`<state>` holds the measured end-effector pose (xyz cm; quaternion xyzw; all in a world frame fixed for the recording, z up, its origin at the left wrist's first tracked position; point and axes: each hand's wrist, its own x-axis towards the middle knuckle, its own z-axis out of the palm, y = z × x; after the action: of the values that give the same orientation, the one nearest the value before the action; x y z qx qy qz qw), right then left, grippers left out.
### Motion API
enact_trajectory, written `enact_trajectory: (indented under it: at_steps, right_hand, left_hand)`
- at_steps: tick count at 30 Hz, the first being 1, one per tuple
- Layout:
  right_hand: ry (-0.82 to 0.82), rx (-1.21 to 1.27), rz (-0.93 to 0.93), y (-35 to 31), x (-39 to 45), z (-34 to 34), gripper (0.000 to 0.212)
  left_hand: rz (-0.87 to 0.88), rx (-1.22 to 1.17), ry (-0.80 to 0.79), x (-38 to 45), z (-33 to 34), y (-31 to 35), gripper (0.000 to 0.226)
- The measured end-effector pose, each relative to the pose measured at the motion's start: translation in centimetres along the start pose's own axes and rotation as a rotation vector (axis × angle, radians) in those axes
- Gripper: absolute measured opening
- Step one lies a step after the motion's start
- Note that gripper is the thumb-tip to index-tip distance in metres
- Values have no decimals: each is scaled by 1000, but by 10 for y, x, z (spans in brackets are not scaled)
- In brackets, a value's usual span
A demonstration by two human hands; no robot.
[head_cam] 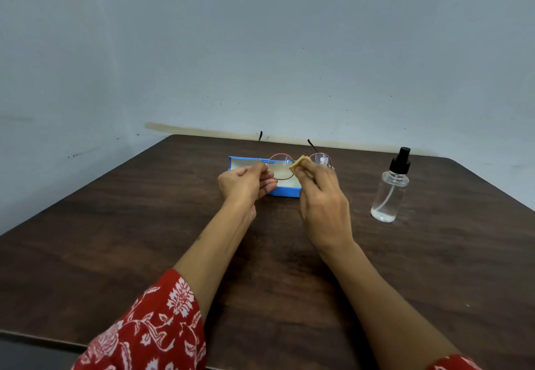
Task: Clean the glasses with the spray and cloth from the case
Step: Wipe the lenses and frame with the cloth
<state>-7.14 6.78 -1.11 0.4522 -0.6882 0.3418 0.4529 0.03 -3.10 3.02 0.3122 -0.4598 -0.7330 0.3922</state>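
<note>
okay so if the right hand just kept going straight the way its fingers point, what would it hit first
Probably the glasses: the right hand points up and away with the yellow cloth pinched at the bridge. Beyond them lies the open blue case, then the wall; depth is unclear.

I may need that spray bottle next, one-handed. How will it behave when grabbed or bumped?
The spray bottle looks nearly empty, with only a little liquid at the bottom, so it is probably light. Tall and narrow under a black pump top, it may tip if nudged high up. Its clear smooth wall could be somewhat slippery; knocked over, the round body would likely roll on the table.
</note>
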Motion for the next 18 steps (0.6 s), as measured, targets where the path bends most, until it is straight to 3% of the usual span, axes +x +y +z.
enact_trajectory:
  at_steps: [6, 14, 18]
  right_hand:
    - [-54, 19, -116, -8, -2, 1, 31]
    - [-32, -17, 160, 16, -3, -6, 37]
    - [-84, 43, 25, 2, -5, -2, 33]
  left_hand:
    - [13, -27, 11, -2, -1, 3, 13]
    - [7, 0, 41, -1, -3, 5, 9]
    - [4, -7, 44, -3, -3, 5, 8]
